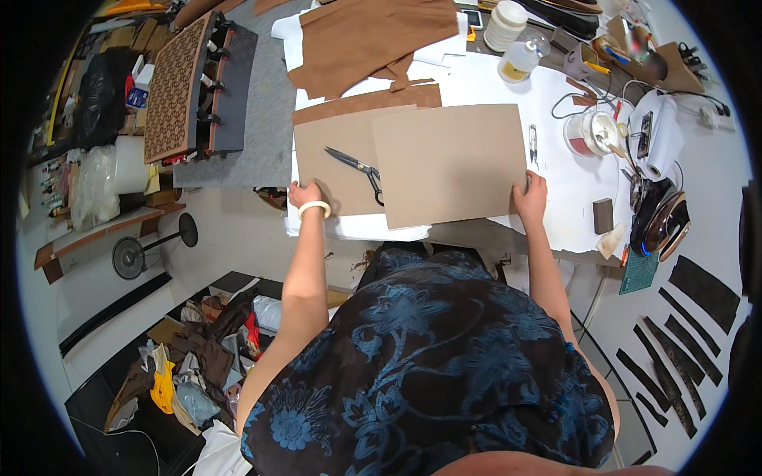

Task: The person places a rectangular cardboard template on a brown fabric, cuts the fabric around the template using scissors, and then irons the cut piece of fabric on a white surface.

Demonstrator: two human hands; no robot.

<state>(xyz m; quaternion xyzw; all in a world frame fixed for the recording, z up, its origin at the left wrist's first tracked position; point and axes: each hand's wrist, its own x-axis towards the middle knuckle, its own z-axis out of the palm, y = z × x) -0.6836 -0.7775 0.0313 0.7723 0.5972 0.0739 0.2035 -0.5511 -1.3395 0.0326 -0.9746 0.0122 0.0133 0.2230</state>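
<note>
Two beige cardboard sheets overlap on the worktable before me. My left hand (306,195), a pale bangle on its wrist, grips the left edge of the left cardboard sheet (337,135) near its lower corner. The right cardboard sheet (452,163) lies partly over the left one. On its right edge my right hand (530,197) is closed, thumb on the near face; some fingertips are hidden. Black-handled scissors (353,163) rest on the left sheet, blades pointing up and left, one handle partly covered by the right sheet. A brown patterned strip (429,95) shows behind both sheets.
Brown leather pieces (373,40) lie at the back. A utility knife (533,145), glue tub (591,135) and clear bottle (520,62) stand or lie to the right. A clamped patterned panel (178,87) is at left. Piled fabric (198,357) lies below left.
</note>
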